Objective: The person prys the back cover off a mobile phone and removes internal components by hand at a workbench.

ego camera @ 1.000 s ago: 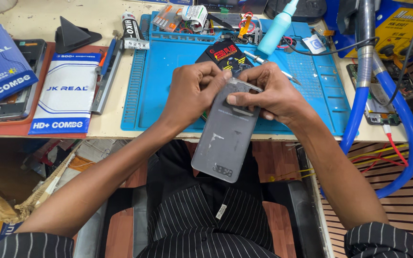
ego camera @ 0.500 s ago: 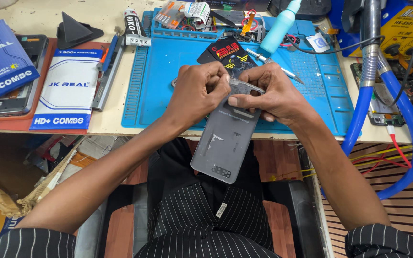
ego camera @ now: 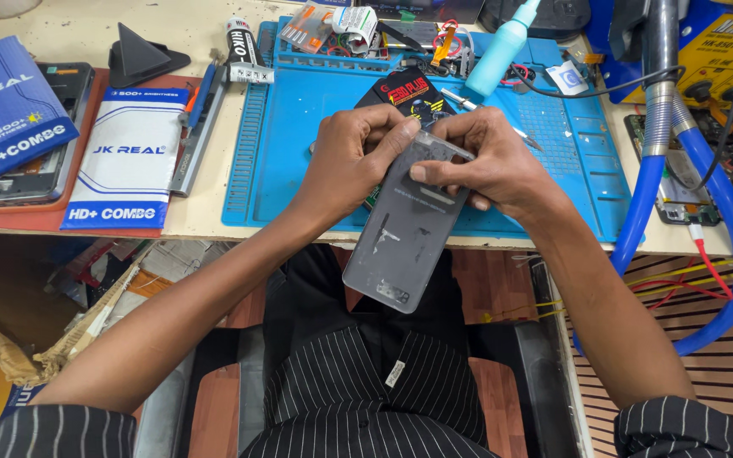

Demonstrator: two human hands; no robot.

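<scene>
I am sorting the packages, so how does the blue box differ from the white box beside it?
The blue box lies tilted on top of a phone; the white box lies flat and nearly straight on the red mat. The blue box is dark blue all over; the white box carries blue bands. Both are flat rectangular packages.

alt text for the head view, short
Both hands, left hand and right hand, hold the top of a grey phone back panel over the edge of a blue work mat on a cluttered bench.
</scene>
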